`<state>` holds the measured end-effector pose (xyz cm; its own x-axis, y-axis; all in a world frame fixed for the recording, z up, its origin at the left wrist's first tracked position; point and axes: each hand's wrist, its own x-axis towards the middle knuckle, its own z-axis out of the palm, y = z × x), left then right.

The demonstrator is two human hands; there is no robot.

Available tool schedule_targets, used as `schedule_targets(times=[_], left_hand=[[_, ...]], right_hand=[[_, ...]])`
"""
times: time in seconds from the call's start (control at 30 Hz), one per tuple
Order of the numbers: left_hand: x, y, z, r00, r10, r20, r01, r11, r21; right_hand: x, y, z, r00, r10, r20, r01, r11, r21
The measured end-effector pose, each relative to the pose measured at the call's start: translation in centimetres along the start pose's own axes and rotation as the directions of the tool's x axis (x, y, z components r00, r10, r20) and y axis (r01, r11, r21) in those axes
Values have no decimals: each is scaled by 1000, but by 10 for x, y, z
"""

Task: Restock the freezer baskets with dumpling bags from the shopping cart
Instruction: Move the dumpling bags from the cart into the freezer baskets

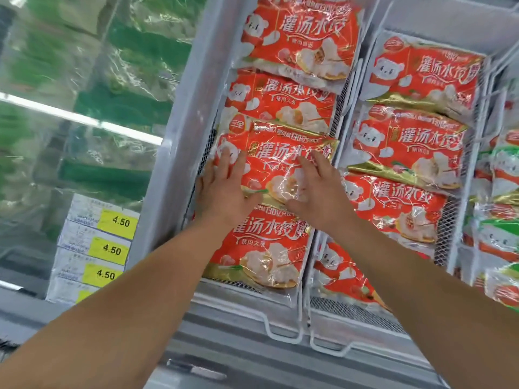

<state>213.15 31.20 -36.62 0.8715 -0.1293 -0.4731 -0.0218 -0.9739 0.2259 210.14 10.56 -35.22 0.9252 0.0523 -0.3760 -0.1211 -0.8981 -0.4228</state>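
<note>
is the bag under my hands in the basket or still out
In. The bag lies flat in the left basket atop other bags, both hands pressing it with straight fingers.

head view, close, down into freezer baskets [302, 318]

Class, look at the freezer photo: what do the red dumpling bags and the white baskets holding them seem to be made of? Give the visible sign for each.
The red dumpling bag under both hands looks like glossy printed plastic film: it crinkles and throws sharp white glare. The white basket appears to be coated metal wire with mesh sides: thin bent rods form its front loop, though painted or plastic-coated cannot be told.
</note>
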Motion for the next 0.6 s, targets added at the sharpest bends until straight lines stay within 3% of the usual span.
schedule_targets(times=[0.13,0.27,0.6], left_hand=[[4,11,-5,994,18,-104,-21,1000,-21],[31,30,-8,993,73,-95,-80,995,-66],[40,20,-1,992,-10,-130,-5,993,-114]], right_hand=[[13,0,-1,995,-4,-97,3,1000,-10],[27,4,10,999,1,-37,-1,1000,-15],[33,10,18,999,32,-26,-31,999,25]])
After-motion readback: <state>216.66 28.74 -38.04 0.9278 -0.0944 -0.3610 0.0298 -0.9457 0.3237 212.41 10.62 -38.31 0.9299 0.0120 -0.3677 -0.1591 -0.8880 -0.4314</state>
